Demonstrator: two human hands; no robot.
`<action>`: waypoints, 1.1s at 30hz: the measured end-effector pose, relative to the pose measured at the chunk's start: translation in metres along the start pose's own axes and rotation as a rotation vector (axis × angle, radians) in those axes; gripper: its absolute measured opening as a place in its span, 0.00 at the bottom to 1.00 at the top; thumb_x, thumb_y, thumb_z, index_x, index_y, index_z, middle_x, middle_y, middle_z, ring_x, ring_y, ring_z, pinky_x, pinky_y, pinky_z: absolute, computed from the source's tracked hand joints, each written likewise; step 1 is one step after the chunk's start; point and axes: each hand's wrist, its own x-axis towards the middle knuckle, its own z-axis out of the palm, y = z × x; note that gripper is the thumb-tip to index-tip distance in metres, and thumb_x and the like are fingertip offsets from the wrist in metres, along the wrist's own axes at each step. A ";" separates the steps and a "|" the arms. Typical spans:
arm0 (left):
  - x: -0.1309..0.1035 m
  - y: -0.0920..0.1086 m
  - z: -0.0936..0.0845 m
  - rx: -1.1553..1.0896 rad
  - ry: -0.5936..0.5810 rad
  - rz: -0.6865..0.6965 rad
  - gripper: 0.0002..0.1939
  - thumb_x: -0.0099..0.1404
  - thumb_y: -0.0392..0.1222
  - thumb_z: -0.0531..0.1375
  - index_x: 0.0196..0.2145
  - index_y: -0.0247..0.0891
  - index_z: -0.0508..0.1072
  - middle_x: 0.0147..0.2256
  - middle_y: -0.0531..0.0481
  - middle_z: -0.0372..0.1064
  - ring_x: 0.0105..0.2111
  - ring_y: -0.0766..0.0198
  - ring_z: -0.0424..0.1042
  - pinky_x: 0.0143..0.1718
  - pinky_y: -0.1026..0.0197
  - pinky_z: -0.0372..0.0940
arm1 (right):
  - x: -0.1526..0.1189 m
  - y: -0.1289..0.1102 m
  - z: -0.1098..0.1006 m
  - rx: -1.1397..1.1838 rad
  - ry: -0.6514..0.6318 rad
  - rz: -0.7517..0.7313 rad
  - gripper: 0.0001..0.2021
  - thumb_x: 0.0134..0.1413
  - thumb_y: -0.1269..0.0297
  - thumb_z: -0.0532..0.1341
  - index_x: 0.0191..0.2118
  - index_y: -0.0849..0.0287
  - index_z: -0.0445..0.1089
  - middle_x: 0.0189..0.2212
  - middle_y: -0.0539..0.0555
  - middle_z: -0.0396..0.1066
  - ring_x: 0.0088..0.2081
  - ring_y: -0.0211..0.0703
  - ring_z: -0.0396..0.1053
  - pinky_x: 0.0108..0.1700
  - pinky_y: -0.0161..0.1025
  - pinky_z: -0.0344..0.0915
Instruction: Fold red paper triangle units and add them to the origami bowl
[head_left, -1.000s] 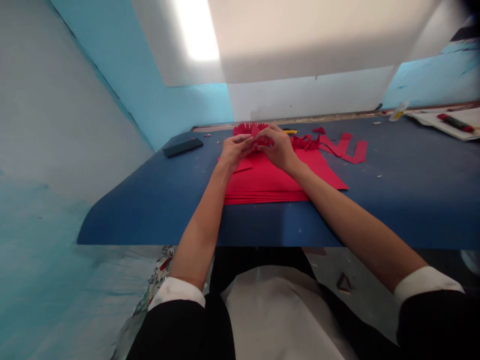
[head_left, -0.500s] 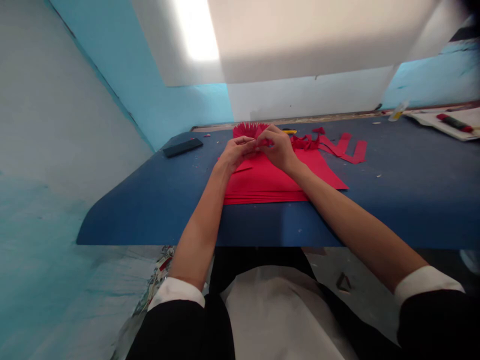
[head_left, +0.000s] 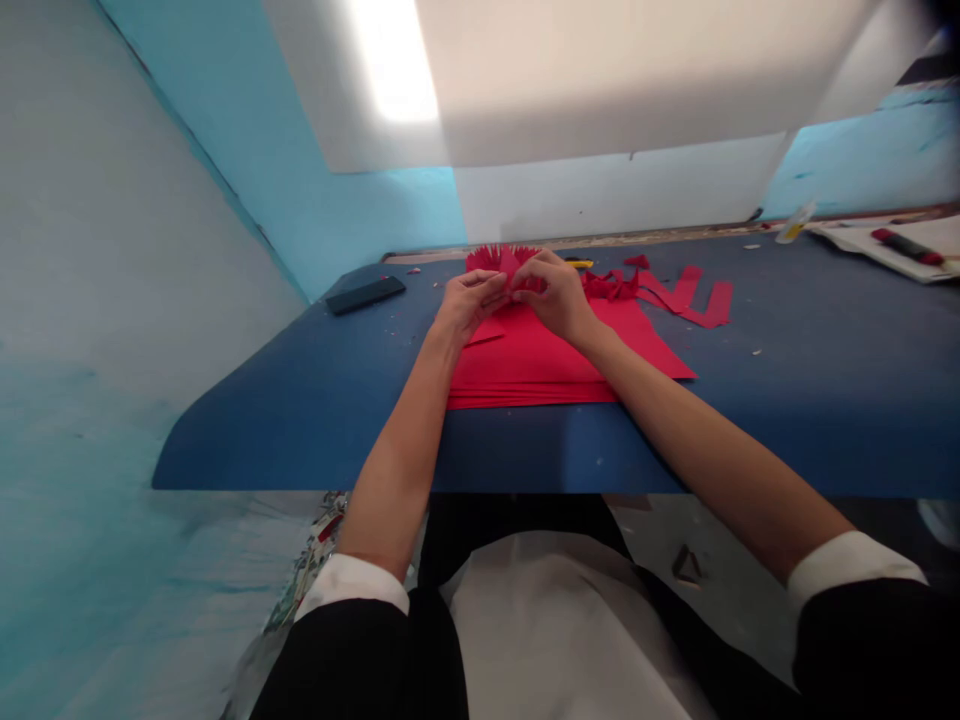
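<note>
My left hand [head_left: 474,302] and my right hand [head_left: 553,290] meet over a stack of red paper sheets [head_left: 540,355]. Between their fingertips is a small folded piece of red paper [head_left: 509,268], pinched from both sides and partly hidden by the fingers. Just behind the hands stands a spiky red paper piece [head_left: 484,258] made of many points. A narrow red paper strip [head_left: 486,340] lies on the stack near my left wrist. Right of my right hand sit several small folded red paper pieces [head_left: 611,287].
Cut red paper strips [head_left: 686,290] lie to the right on the blue table [head_left: 810,390]. A yellow cutter [head_left: 579,263] is behind my right hand. A dark flat block [head_left: 366,295] lies at left. Farther right are a small clear bottle [head_left: 796,222] and a red-and-black marker [head_left: 907,246] on papers.
The fingertips have parted slightly, and more of the folded red paper shows upright between them. My left hand has shifted a little to the left. The rest looks the same.
</note>
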 end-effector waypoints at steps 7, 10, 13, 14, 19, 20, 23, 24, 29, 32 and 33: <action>-0.002 0.002 0.002 0.025 -0.033 -0.047 0.12 0.70 0.30 0.68 0.27 0.36 0.79 0.24 0.53 0.74 0.25 0.72 0.74 0.32 0.68 0.68 | 0.000 -0.002 -0.001 0.022 0.000 -0.036 0.10 0.65 0.55 0.68 0.34 0.53 0.75 0.35 0.53 0.72 0.38 0.45 0.70 0.47 0.46 0.71; -0.003 0.004 0.003 0.020 -0.036 -0.059 0.12 0.69 0.31 0.69 0.26 0.37 0.77 0.24 0.53 0.75 0.27 0.71 0.76 0.33 0.67 0.70 | 0.000 -0.002 -0.001 0.024 0.011 -0.030 0.11 0.66 0.55 0.67 0.32 0.54 0.74 0.34 0.53 0.72 0.37 0.44 0.70 0.45 0.45 0.70; -0.004 0.005 0.004 0.019 -0.051 -0.054 0.11 0.66 0.32 0.70 0.27 0.37 0.76 0.25 0.54 0.76 0.27 0.70 0.77 0.35 0.67 0.72 | 0.001 -0.003 -0.001 0.030 0.024 -0.022 0.12 0.66 0.55 0.67 0.32 0.54 0.73 0.33 0.52 0.72 0.36 0.44 0.69 0.45 0.45 0.69; -0.005 0.005 0.005 0.022 -0.060 -0.054 0.10 0.65 0.32 0.71 0.27 0.37 0.77 0.25 0.54 0.77 0.27 0.70 0.77 0.35 0.67 0.72 | 0.001 -0.003 -0.001 0.032 0.031 -0.025 0.13 0.66 0.55 0.67 0.32 0.54 0.73 0.33 0.52 0.72 0.36 0.44 0.69 0.44 0.45 0.69; -0.006 0.006 0.005 0.043 -0.076 -0.049 0.11 0.66 0.32 0.69 0.27 0.37 0.77 0.26 0.54 0.78 0.27 0.70 0.78 0.36 0.68 0.73 | 0.002 -0.001 -0.001 0.025 0.043 -0.037 0.11 0.67 0.58 0.64 0.31 0.54 0.71 0.32 0.52 0.73 0.35 0.43 0.67 0.42 0.43 0.67; -0.006 0.006 0.005 0.048 -0.078 -0.046 0.10 0.66 0.32 0.69 0.27 0.37 0.77 0.26 0.54 0.78 0.28 0.70 0.78 0.37 0.68 0.73 | 0.002 0.000 -0.001 0.018 0.046 -0.039 0.11 0.67 0.60 0.63 0.31 0.54 0.71 0.32 0.52 0.73 0.35 0.42 0.67 0.42 0.43 0.67; -0.006 0.005 0.004 0.086 -0.089 -0.033 0.09 0.66 0.33 0.71 0.28 0.36 0.78 0.27 0.53 0.79 0.29 0.70 0.79 0.41 0.66 0.74 | 0.002 0.002 0.000 0.011 0.071 -0.045 0.09 0.64 0.64 0.62 0.31 0.55 0.70 0.30 0.51 0.71 0.33 0.42 0.66 0.40 0.43 0.65; -0.006 0.004 0.003 0.102 -0.091 -0.025 0.08 0.65 0.34 0.72 0.29 0.36 0.78 0.28 0.52 0.79 0.30 0.69 0.80 0.42 0.65 0.75 | 0.002 0.003 0.000 0.014 0.080 -0.045 0.08 0.63 0.64 0.62 0.31 0.55 0.69 0.30 0.51 0.71 0.33 0.42 0.66 0.39 0.43 0.65; -0.005 0.001 0.002 0.142 -0.095 0.035 0.10 0.60 0.38 0.77 0.32 0.35 0.79 0.29 0.52 0.80 0.32 0.68 0.80 0.46 0.62 0.76 | 0.000 0.000 0.002 0.039 0.096 -0.008 0.09 0.63 0.60 0.63 0.31 0.55 0.68 0.28 0.50 0.69 0.30 0.41 0.64 0.36 0.42 0.63; -0.005 0.001 0.004 0.139 -0.081 0.064 0.11 0.59 0.37 0.78 0.30 0.35 0.79 0.28 0.52 0.79 0.31 0.68 0.79 0.44 0.63 0.75 | 0.000 -0.002 0.003 0.051 0.107 0.018 0.11 0.62 0.57 0.64 0.31 0.54 0.67 0.27 0.50 0.68 0.29 0.41 0.63 0.35 0.42 0.64; -0.005 0.001 0.005 0.138 -0.073 0.070 0.11 0.58 0.37 0.78 0.30 0.35 0.79 0.28 0.52 0.79 0.30 0.69 0.79 0.44 0.63 0.75 | 0.000 -0.003 0.003 0.055 0.109 0.031 0.12 0.62 0.56 0.64 0.31 0.54 0.67 0.26 0.50 0.68 0.29 0.41 0.63 0.35 0.42 0.64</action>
